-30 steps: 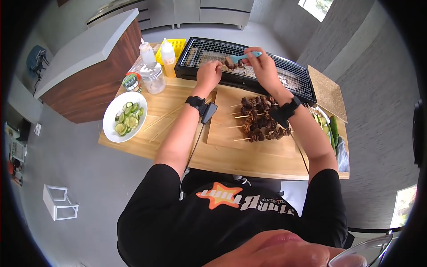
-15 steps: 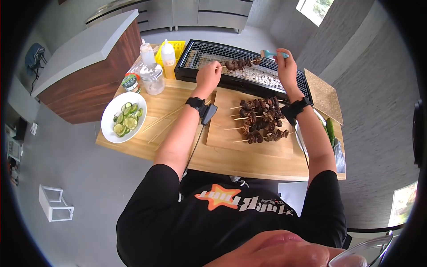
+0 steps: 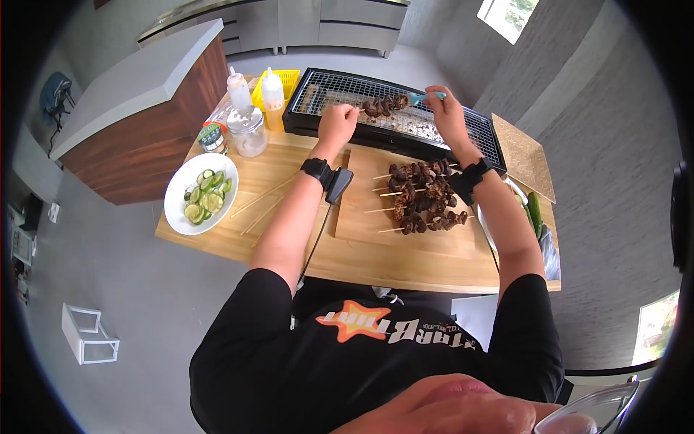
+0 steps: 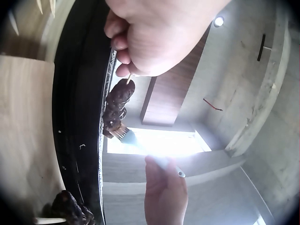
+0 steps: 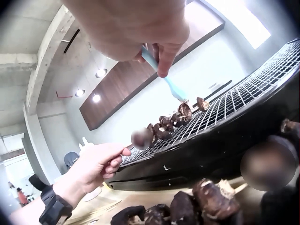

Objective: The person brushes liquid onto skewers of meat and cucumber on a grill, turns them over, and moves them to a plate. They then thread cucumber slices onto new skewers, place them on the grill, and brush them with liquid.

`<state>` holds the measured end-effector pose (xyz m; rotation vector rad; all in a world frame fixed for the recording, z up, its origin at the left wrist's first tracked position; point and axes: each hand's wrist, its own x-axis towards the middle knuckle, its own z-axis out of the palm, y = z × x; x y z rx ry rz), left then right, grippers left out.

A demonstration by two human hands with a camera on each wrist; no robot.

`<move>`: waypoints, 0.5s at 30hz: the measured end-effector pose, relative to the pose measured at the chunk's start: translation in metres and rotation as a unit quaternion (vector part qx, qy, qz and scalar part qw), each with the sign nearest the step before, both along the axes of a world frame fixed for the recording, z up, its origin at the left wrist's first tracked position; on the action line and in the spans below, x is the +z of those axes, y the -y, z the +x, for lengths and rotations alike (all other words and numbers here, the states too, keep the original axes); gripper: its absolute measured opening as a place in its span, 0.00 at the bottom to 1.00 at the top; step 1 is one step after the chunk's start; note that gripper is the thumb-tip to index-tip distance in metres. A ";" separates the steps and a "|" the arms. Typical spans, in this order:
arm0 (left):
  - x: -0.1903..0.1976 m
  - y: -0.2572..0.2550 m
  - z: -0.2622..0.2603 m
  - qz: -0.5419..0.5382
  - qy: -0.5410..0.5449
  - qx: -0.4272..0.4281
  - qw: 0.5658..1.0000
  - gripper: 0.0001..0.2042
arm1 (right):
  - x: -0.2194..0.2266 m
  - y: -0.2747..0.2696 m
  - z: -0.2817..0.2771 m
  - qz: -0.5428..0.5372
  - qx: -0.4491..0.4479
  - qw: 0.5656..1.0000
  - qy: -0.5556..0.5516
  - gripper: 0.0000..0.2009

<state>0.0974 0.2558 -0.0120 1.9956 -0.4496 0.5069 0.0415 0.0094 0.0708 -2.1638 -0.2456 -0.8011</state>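
Observation:
The left hand [image 3: 337, 124] pinches the end of a stick threaded with dark brown pieces [image 3: 384, 107], held over the grill's wire mesh [image 3: 329, 85]. In the right hand [image 3: 449, 119] is a light blue brush [image 3: 426, 97], its bristles at the far end of that skewer. The left wrist view shows the brush bristles [image 4: 121, 133] against the dark pieces [image 4: 118, 105]. On the wooden board [image 3: 354, 217] lie several more skewers [image 3: 416, 195], below the grill.
Left of the grill stand two squeeze bottles [image 3: 273, 90], a glass jar [image 3: 248, 134], a small labelled tub [image 3: 212, 137] and a yellow basket [image 3: 289, 78]. A bowl of green slices [image 3: 176, 189] and loose sticks [image 3: 262, 197] lie left; cucumbers [image 3: 534, 214] lie right.
The right hand with the brush moved away to the right, uncovering the skewer, then came back left to its far end. The left hand stayed nearly in place, gripping the stick.

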 end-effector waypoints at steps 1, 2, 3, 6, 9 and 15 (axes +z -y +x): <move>0.000 0.000 0.000 0.004 0.001 0.002 1.000 0.13 | 0.000 -0.007 -0.002 0.011 0.020 1.000 -0.007 0.10; 0.000 0.000 -0.001 0.007 0.001 0.004 1.000 0.13 | 0.002 -0.015 -0.006 0.019 0.037 0.999 0.005 0.11; 0.000 0.000 -0.001 0.003 0.007 0.006 1.000 0.13 | 0.006 -0.026 -0.013 0.044 0.065 0.997 -0.004 0.11; 0.002 0.001 -0.004 -0.001 0.009 0.012 1.000 0.12 | 0.013 -0.053 -0.026 0.107 0.156 0.982 -0.028 0.11; 0.001 0.003 -0.005 0.014 -0.002 0.015 1.000 0.11 | 0.021 -0.068 -0.038 0.047 0.163 0.982 -0.087 0.11; 0.000 0.003 -0.006 0.036 0.025 0.025 0.999 0.11 | 0.003 -0.022 -0.009 -0.023 0.011 1.000 -0.013 0.10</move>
